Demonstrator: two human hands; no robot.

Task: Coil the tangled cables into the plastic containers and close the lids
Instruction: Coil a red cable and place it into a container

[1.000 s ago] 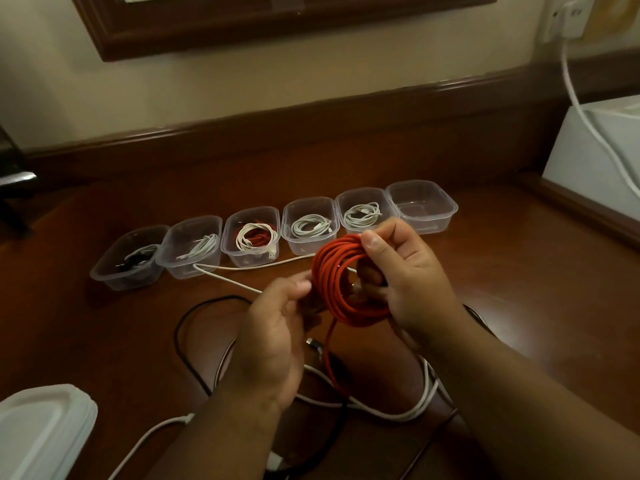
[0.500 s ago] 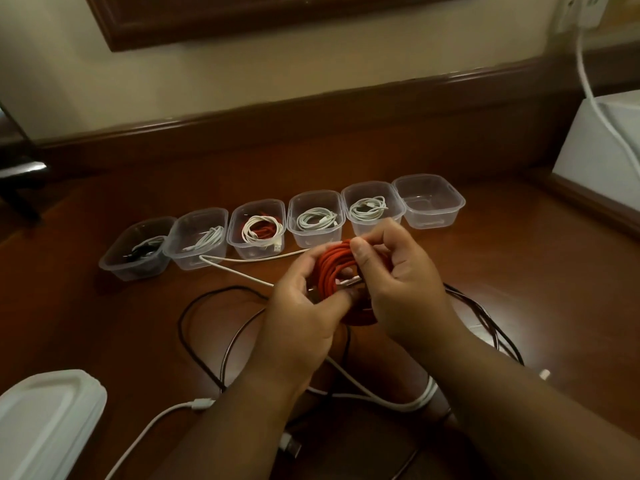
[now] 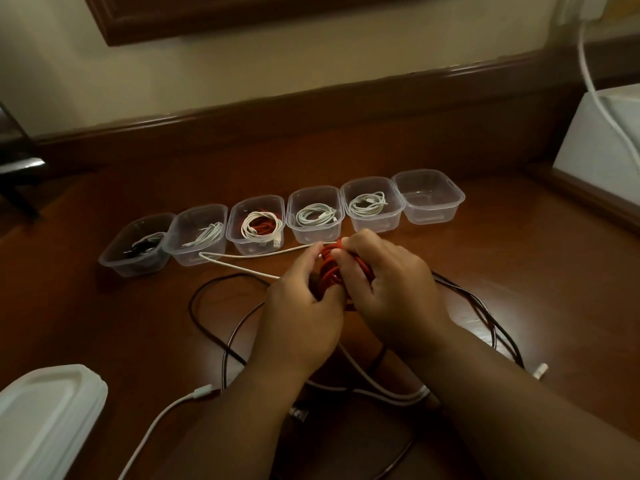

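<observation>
**Orange coil squeezed down, ready for a box**

A second ago the orange cable [image 3: 329, 271] stood as a wide open loop in my right hand [image 3: 391, 289], with my left hand [image 3: 298, 306] feeding the tail. Now both hands are closed round it, fingers curled tight, and the loop has been pressed into a small bundle between my palms. I judge the winding is done and the bundle can go into a box.

Just beyond my knuckles runs the row of boxes; the empty box [image 3: 429, 199] lies past my right hand, at the far right. The lids [image 3: 45, 417] are stacked back by my left elbow.

My fingers cover most of the coil, so I cannot tell where its plug end is tucked. Under my wrists black and white cables [image 3: 381, 389] still cross; which runs where is unclear.
</observation>
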